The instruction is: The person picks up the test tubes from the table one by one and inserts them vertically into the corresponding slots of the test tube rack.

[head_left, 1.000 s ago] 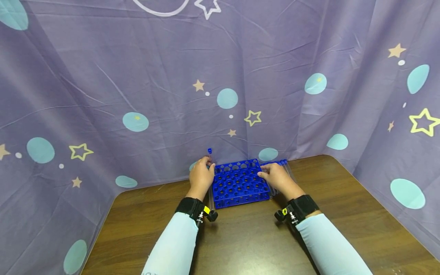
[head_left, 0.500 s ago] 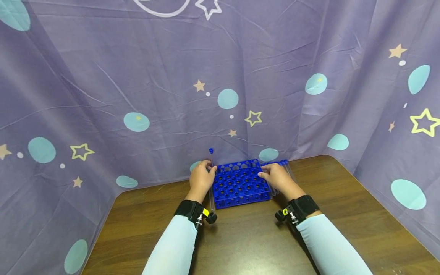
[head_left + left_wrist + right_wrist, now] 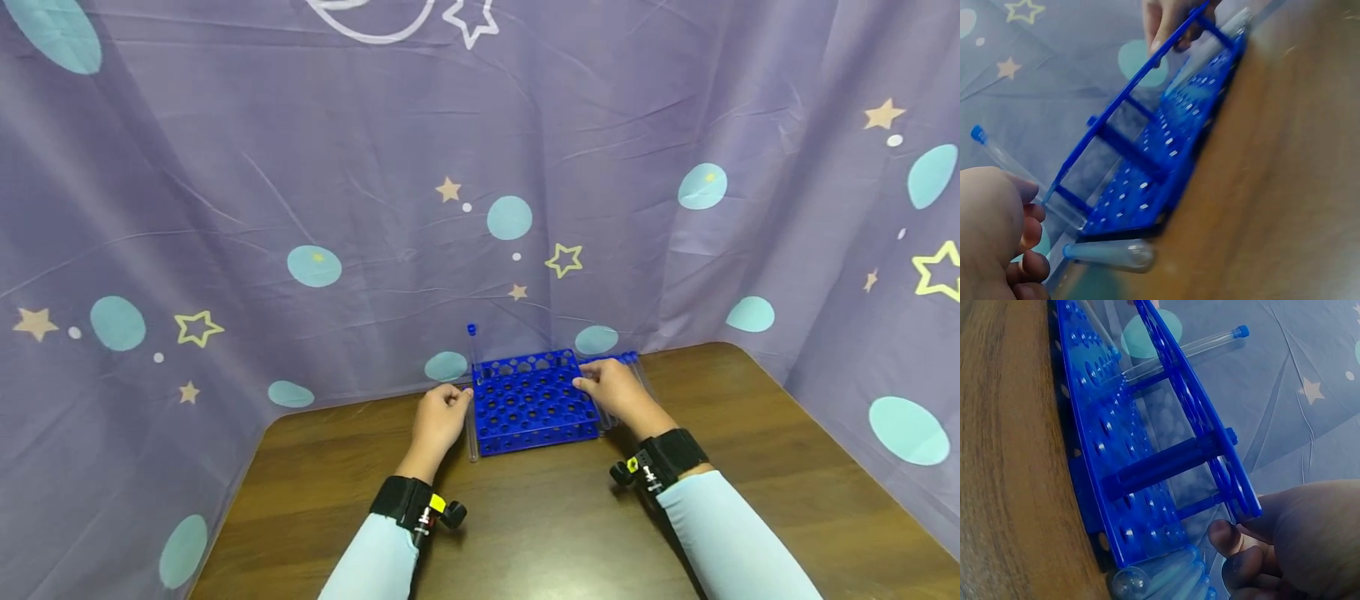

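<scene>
Two hands sit at the sides of a blue plastic rack full of round holes [image 3: 534, 402] on the brown wooden table [image 3: 555, 525]. A clear tube with a blue cap [image 3: 472, 350] stands in the rack's far left corner, and the left hand [image 3: 437, 418], fingers curled, holds nothing. The right hand [image 3: 617, 392] pinches the rack's right edge.

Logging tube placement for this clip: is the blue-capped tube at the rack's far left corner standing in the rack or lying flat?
Standing in the rack. The tube rises upright from the rack's far left corner, cap on top.
</scene>
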Demonstrator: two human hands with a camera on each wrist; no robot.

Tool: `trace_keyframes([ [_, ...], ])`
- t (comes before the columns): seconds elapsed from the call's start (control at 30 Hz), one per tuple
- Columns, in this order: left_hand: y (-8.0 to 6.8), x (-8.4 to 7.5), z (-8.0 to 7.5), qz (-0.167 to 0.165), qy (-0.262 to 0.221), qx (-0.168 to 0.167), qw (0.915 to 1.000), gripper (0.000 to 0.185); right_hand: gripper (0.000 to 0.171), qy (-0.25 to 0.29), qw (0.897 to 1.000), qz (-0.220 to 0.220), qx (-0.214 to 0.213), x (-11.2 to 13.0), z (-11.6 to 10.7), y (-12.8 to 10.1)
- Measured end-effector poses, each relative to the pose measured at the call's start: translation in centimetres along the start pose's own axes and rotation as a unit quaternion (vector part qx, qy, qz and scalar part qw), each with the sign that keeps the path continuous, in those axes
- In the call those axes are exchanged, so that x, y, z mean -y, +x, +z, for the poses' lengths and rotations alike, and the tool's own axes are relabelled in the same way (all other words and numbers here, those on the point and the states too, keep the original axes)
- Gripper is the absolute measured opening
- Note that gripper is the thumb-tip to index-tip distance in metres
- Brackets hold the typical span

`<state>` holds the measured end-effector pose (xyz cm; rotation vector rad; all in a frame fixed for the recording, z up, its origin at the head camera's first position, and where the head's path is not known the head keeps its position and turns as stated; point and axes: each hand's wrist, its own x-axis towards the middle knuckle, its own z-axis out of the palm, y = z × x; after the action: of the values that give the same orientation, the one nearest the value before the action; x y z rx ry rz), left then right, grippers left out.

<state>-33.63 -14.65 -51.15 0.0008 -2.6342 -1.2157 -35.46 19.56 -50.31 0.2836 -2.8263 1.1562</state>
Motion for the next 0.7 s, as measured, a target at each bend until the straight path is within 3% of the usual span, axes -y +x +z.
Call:
trace_keyframes([
  [0.27,-2.4,0.6,0.9,0.007,-0.058,0.010,0.9983,0.041,0.043,-0.010,1.000,-0.014,-0.004,-0.6,0.7,0.3],
  [0.7,-3.4,2.1,1.2,0.013,-0.147,-0.014,0.9889,0.038,0.043,-0.008,1.000,-0.007,-0.005,-0.1,0.2,0.1],
])
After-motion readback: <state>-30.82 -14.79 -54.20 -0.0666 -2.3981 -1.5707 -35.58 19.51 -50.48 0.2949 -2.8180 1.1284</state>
